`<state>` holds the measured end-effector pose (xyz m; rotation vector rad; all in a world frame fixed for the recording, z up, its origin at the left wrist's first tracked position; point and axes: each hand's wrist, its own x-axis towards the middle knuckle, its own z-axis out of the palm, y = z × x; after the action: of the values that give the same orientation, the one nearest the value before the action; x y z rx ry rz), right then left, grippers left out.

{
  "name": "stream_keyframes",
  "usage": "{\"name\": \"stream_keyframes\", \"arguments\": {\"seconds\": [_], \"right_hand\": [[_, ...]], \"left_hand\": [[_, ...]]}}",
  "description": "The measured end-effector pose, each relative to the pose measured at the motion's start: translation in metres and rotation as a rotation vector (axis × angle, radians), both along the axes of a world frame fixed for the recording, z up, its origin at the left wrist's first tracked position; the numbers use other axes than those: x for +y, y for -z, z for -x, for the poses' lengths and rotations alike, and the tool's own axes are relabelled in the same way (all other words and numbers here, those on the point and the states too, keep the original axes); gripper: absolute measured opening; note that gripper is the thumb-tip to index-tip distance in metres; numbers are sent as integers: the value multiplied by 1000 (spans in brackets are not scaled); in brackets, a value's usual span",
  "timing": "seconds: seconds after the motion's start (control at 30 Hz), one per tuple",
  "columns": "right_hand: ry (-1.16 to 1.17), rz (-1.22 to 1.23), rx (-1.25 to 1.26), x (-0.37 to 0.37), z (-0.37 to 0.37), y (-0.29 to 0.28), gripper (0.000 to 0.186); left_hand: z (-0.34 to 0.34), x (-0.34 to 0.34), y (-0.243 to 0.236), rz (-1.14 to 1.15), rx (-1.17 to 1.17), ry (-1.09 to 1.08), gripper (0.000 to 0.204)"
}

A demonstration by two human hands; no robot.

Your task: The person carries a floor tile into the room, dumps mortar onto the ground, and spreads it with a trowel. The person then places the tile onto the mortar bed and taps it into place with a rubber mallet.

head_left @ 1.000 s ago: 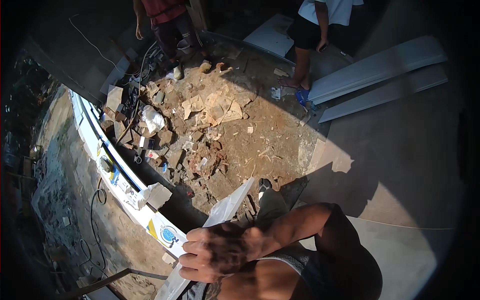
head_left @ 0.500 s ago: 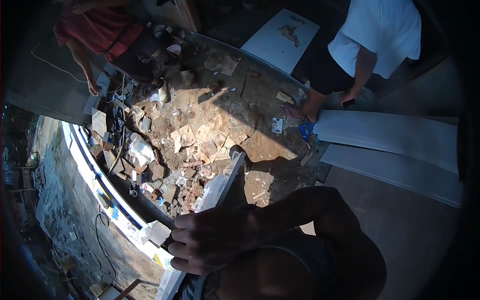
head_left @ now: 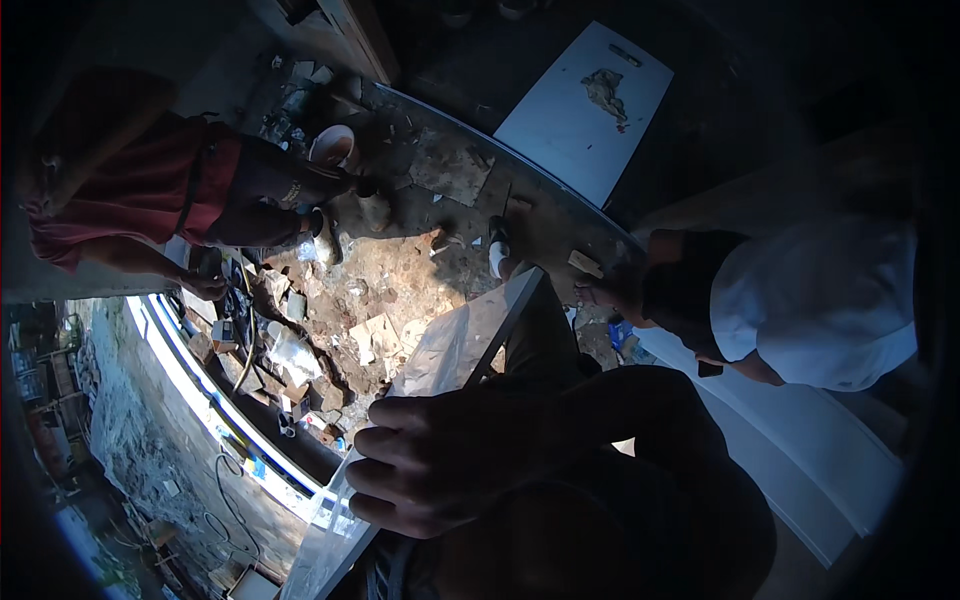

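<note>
1. Long clear-wrapped panel (head_left: 458,347), slanting from seven o'clock to the centre.
2. My right hand (head_left: 430,463), fingers curled, grasps it; my left hand's grip I cannot tell.
3. Rubble (head_left: 327,397) lies at eight; a red-shirted person (head_left: 150,185) is at ten, a white-shirted person (head_left: 820,310) at three.

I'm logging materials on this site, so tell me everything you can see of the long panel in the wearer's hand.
The long panel looks pale and straight-edged, its face glossy and partly see-through, like clear plastic film; its exact material cannot be told. It slants from the picture's lower edge up and rightward, seen against the littered ground. The right hand grips it, hiding its middle. Its near end is out of view.
</note>
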<state>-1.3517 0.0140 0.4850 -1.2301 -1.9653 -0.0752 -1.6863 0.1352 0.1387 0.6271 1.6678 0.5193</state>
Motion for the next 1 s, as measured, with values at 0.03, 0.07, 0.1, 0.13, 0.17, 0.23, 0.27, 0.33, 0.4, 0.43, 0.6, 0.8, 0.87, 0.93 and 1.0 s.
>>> {"name": "stream_keyframes", "arguments": {"seconds": [0.03,0.07,0.1,0.13,0.17,0.23,0.27,0.33,0.4,0.43,0.6,0.8,0.87,0.93,1.0], "right_hand": [[-25,34,8,8,-27,4,23],[-25,35,22,17,-55,7,23],[-39,8,40,27,-83,9,22],[-45,-23,47,37,-118,10,21],[-36,-29,46,48,-150,13,21],[-59,-68,132,70,-207,10,17],[-98,-41,-13,81,-243,6,15],[-44,-60,-41,97,-294,-8,20],[5,-69,-78,112,-333,-19,26],[34,-119,-54,121,-349,-22,28],[122,-147,-8,146,-444,-38,31],[224,-194,20,181,-583,-24,26],[206,-182,16,199,-636,-7,27],[182,-175,8,220,-690,13,27],[154,-213,-47,243,-748,31,27]], "left_hand": [[-28,9,3,1,4,3,65],[-54,16,3,2,13,-3,65],[-82,26,3,4,23,0,65],[-121,40,8,1,17,6,65],[-154,51,10,4,15,9,65],[-191,59,-5,27,47,3,65],[-227,73,2,21,40,16,65],[-264,92,-18,29,62,30,65],[-320,117,-23,22,51,58,65],[-343,127,-29,23,44,67,65],[-475,184,-40,7,5,142,65],[-632,231,-17,26,-15,218,65],[-686,246,-1,37,-15,229,65],[-754,262,22,53,-30,243,65],[-817,278,38,57,-45,253,65]]}}
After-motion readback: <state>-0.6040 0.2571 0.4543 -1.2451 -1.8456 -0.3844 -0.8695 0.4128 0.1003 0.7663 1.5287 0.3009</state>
